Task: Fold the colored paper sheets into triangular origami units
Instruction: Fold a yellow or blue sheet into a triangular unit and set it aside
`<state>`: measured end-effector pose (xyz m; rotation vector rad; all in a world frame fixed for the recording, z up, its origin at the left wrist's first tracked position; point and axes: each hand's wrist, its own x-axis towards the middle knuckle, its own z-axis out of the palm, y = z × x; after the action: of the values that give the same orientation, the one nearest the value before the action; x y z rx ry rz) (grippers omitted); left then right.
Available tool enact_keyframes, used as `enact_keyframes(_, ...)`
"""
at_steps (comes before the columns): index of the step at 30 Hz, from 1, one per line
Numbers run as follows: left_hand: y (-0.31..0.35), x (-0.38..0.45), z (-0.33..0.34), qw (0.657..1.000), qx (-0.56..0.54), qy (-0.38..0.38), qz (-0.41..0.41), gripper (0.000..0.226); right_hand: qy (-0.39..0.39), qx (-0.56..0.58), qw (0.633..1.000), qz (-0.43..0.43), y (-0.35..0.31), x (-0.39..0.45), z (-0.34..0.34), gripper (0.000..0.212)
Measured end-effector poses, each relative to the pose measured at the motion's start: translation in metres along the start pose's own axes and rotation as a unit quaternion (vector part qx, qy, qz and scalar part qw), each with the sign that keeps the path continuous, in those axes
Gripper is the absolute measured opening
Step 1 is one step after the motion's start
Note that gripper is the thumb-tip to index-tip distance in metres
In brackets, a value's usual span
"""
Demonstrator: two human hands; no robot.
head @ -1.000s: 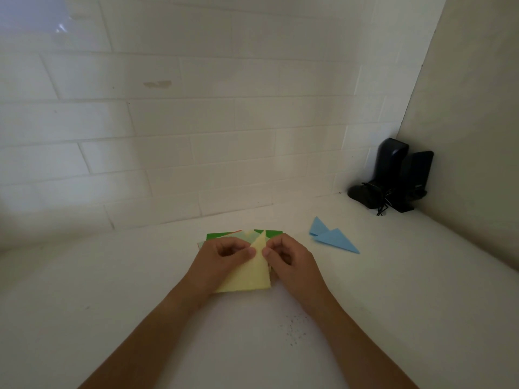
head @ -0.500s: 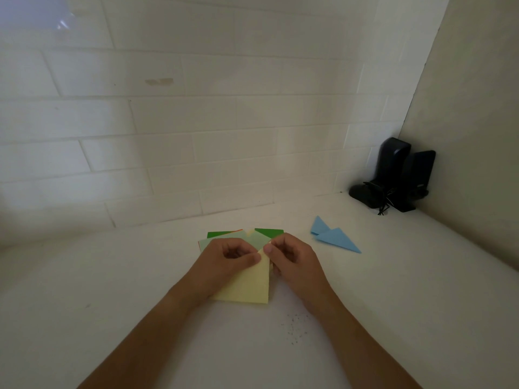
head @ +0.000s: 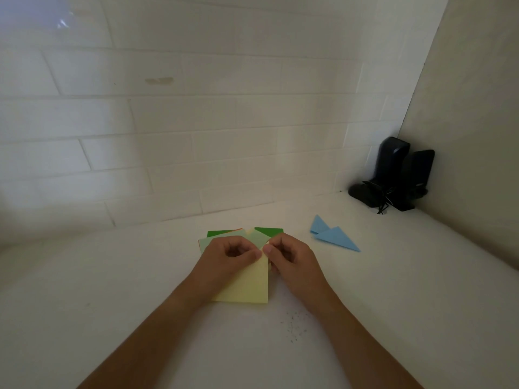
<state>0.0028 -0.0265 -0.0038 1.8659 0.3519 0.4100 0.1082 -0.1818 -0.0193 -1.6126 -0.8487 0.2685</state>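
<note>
Nearest you on the white surface point(head: 393, 290), the pale yellow sheet point(head: 247, 287) is only partly folded. Your left hand point(head: 227, 255) and right hand point(head: 289, 255) both pinch its top corner. Behind them the green sheets point(head: 261, 234) wait unfolded. Farther right lie two finished blue triangular units point(head: 334, 237); most folding seems left.

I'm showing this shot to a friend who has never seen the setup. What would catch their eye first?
Most likely the two hands meeting at the centre of the white counter: the left hand and right hand pinch the top corner of a pale yellow sheet, which lies over green sheets. Next come the blue folded triangles to the right, then the black devices in the far right corner.
</note>
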Motion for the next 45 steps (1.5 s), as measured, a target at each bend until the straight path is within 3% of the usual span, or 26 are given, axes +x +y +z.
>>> enact_keyframes(21, -0.012, 0.003, 0.0, 0.999, 0.031, 0.026, 0.031, 0.008, 0.038, -0.002, 0.999, 0.004, -0.002, 0.0, 0.004, 0.008)
enact_keyframes(45, -0.009, -0.001, -0.001, 0.998, 0.017, 0.026, 0.053, 0.007, 0.028, -0.019, 0.999, 0.002, -0.001, -0.001, 0.006, 0.014)
